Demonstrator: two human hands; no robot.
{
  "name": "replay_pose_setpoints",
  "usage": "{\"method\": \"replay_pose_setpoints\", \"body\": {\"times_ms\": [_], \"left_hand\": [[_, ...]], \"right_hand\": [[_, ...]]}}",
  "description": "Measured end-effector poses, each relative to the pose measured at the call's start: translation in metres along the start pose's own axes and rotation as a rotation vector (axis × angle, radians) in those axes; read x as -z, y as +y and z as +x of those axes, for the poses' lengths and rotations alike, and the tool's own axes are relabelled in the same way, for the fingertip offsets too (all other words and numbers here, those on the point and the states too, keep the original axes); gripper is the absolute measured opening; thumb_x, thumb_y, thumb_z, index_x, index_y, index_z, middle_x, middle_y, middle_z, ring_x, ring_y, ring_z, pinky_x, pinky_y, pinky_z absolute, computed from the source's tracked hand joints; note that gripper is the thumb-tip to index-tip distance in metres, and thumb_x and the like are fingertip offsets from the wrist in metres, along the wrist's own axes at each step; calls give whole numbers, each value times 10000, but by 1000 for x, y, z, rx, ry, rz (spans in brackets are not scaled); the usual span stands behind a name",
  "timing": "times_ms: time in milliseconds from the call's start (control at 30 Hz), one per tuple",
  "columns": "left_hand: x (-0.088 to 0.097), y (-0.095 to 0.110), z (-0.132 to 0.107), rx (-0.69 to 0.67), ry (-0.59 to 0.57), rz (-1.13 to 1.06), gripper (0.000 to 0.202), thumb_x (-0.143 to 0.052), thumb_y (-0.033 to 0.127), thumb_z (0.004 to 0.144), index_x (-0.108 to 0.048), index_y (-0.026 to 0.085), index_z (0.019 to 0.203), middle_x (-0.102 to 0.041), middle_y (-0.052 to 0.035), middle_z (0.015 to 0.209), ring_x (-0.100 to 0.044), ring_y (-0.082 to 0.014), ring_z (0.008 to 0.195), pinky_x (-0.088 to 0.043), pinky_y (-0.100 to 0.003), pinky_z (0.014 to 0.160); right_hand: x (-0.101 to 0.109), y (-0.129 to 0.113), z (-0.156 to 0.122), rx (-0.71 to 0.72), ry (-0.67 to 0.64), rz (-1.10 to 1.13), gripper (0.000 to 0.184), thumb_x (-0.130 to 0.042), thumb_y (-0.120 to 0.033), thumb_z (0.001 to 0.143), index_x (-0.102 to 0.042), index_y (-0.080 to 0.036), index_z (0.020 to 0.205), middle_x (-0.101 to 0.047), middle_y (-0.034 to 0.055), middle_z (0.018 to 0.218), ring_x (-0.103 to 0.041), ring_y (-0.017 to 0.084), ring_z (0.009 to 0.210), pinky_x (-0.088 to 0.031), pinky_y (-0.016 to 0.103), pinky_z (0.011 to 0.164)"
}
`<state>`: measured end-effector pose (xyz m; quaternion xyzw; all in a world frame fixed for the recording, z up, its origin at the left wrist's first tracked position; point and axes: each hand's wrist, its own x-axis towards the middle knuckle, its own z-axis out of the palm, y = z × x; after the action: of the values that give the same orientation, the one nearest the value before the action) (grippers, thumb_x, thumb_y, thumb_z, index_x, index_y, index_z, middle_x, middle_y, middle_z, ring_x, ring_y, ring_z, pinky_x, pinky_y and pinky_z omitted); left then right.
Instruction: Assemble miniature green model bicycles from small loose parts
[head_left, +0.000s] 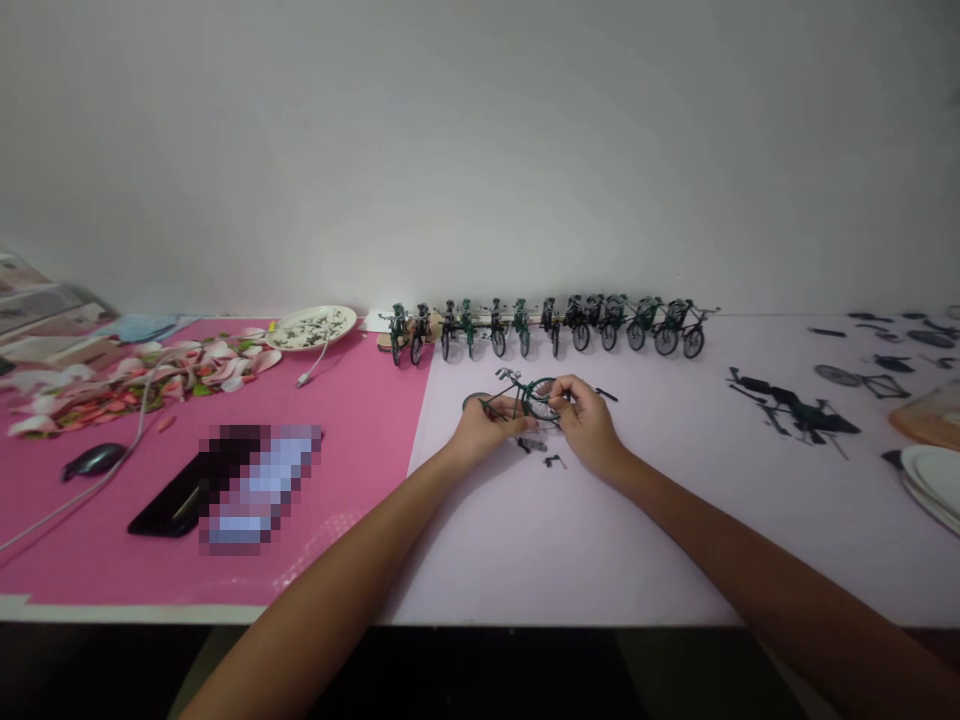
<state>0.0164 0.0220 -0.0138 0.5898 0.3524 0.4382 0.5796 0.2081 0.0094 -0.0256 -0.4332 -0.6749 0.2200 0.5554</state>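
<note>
Miniature bicycle (529, 391), green-framed, held just above the pale tabletop (525, 560) between both hands. Fingers of the left hand (487, 430) clamped on its frame; thumb and forefinger of the right hand (587, 422) pinched together at the spoked wheel, whether on the rim or a small part cannot be told. Nearer the viewer, just below the fingertips: small dark parts (553, 461). Beyond the fingers: a row of assembled bicycles (555, 325). Well right of them: loose dark components (814, 415). Well left: a black phone (187, 485).
</note>
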Motion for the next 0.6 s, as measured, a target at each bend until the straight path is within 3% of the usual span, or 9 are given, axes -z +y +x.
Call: {"method": "replay_pose_setpoints", "body": {"times_ms": [600], "left_hand": [[0,-1,0,65,-7,-70,449,-981,365,557,-771,86,840,-787,-141,840,-740,-227,738,-583,-409,818]], "right_hand": [[-6,10,-3,-63,7,94,224,-614,-429,955,-540,-241,859,-614,37,862,-530,181,685,-441,293,576]]}}
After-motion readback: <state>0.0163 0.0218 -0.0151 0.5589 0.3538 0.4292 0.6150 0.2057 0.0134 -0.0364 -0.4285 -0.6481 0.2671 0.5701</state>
